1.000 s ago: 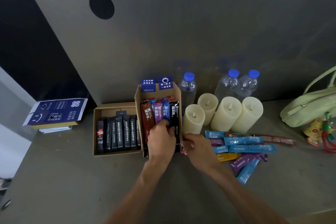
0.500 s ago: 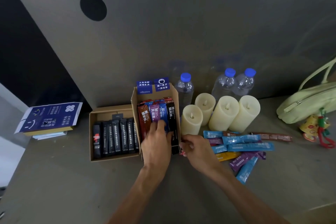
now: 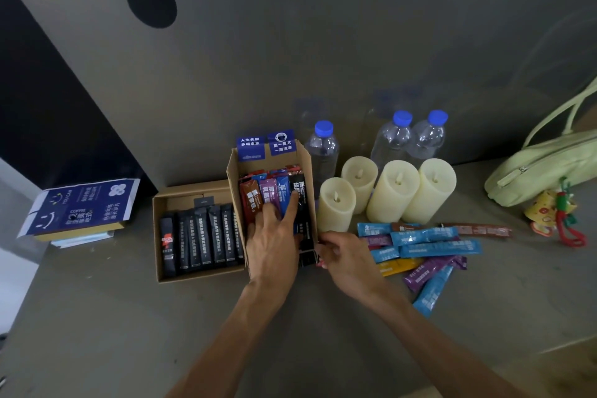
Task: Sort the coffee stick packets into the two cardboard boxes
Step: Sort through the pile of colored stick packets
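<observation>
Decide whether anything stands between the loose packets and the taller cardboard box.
Only the person's hands: the right hand lies between the loose packets and the taller box, and the left hand rests on the packets inside.

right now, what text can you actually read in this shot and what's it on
"YOU CAN": on the blue booklet, far left
"COFFEE": same booklet, smaller print; its Chinese lines are too blurred to quote
blue flaps of the tall box: white Chinese characters, too blurred to quote
boxed packets and loose packets: print too small to read
bottles, candles: no text visible
</observation>
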The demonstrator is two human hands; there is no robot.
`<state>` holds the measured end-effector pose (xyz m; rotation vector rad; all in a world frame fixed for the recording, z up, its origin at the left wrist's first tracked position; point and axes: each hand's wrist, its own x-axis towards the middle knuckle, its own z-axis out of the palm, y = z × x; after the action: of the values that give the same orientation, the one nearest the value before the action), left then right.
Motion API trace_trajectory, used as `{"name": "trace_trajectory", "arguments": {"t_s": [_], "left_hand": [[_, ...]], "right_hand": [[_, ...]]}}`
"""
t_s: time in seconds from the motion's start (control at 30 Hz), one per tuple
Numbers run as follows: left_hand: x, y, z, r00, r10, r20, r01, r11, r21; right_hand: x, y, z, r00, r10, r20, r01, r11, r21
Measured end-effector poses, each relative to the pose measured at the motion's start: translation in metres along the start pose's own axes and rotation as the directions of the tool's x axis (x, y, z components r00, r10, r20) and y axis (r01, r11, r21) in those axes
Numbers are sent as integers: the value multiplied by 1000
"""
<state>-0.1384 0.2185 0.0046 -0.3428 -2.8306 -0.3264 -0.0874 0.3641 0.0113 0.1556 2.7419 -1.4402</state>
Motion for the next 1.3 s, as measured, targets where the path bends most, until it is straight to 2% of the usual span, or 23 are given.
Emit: {"name": "trace_trajectory", "arguments": {"t_s": [0.07,0.13,0.2,0.27,0.33,0.4,0.47,0.57,0.67,0.8,0.93,1.1,1.3], "left_hand": [[-1,0,-5,1000,5,9,-4,999,-44],[-6,6,-14,999,-28,26,32,986,-164],[-14,16,-25,995,-96,-23,84,946,-312],[-24,29,-33,989,-112,-92,60,893,-447],[-37,45,-34,988,-22,-150,-60,855,-516],[-51,64,-25,985,110,-135,-166,831,-531],[-63,85,-10,976,217,-21,-196,829,-523],[-77,115,13,929,274,248,-112,848,-518],[-82,142,25,877,222,427,32,858,-512],[-85,172,34,839,147,524,106,900,-423],[-88,186,40,848,140,511,90,913,-398],[-88,180,35,866,149,477,110,874,-474],[-68,170,3,925,210,316,28,792,-610]], "right_hand": [[-2,-1,-1,1000,-5,0,5,1000,3],[-4,0,-1,1000,0,-7,1,999,40],[-9,5,-3,999,-4,-38,7,997,81],[-20,15,-8,998,-7,-63,10,999,47],[-35,30,-19,996,34,-87,-34,999,4],[-53,51,-36,984,107,-144,-106,994,17],[-69,73,-55,958,189,-218,-188,982,27],[-89,102,-85,897,310,-314,-343,938,-55],[-104,126,-111,845,386,-369,-436,898,-61],[-113,141,-130,808,445,-387,-500,865,-48],[-114,144,-134,804,439,-401,-485,874,-13],[-115,140,-139,867,307,-393,-393,906,-158],[-108,132,-143,966,151,-208,-206,939,-276]]}}
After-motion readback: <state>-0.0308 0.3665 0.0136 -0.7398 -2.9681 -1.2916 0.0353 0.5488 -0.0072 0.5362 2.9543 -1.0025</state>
